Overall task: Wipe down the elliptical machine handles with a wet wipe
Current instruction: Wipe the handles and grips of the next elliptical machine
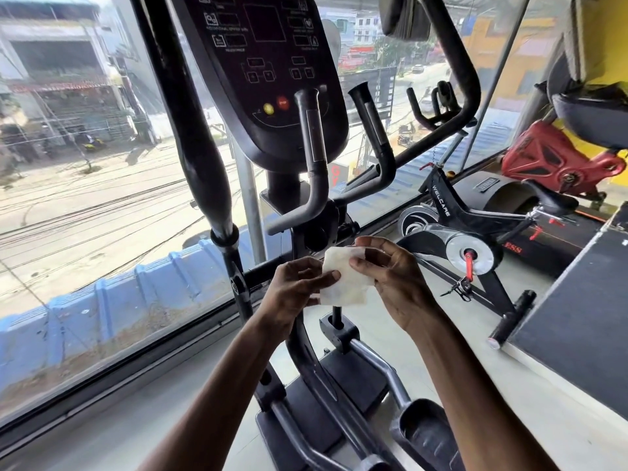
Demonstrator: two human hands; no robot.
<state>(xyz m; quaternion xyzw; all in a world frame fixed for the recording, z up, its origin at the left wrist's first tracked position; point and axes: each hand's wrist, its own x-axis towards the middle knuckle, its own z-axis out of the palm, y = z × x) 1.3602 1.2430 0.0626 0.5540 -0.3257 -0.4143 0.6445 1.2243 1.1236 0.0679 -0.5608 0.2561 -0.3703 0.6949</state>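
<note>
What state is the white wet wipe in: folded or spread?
Spread flat: white wet wipe between left hand and right hand; layers unclear.

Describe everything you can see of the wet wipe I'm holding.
The wet wipe is a white, roughly rectangular sheet, slightly crumpled, faintly mottled as if damp. It is held in mid-air below the console, clear of the elliptical handles. The left hand pinches its left edge, the right hand its upper right corner.
</note>
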